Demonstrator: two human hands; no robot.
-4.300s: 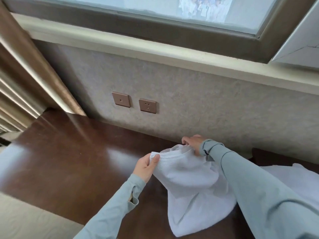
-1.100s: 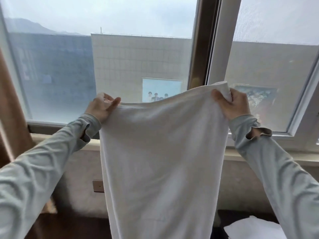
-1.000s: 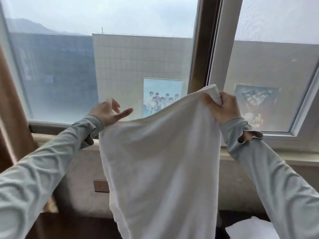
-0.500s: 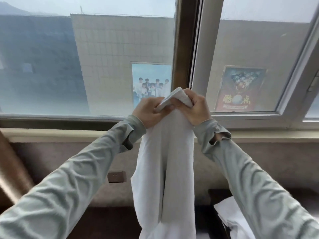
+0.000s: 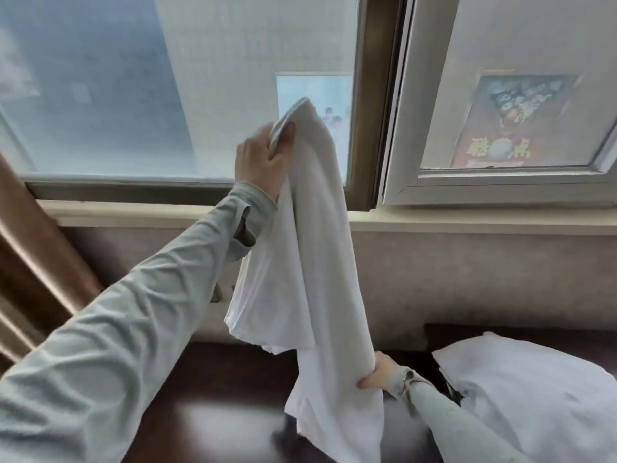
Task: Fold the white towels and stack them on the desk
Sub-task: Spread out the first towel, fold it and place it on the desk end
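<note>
Up front, the window (image 5: 200,95) fills the far wall above the dark bench (image 5: 217,396). A white towel (image 5: 300,279) hangs doubled lengthwise over the bench, its lower end near the wood. Another white towel (image 5: 534,389) lies crumpled at the right on the bench. High up, the left hand (image 5: 263,162) has its fingers curled round the towel's top edge. Low down, the right hand (image 5: 377,372) pinches the towel's right edge.

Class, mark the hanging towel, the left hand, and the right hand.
hanging towel (image 5: 300,279), head view, mid-length of cloth.
left hand (image 5: 258,162), head view, back of hand.
right hand (image 5: 379,372), head view, knuckles beside the cloth.
</note>
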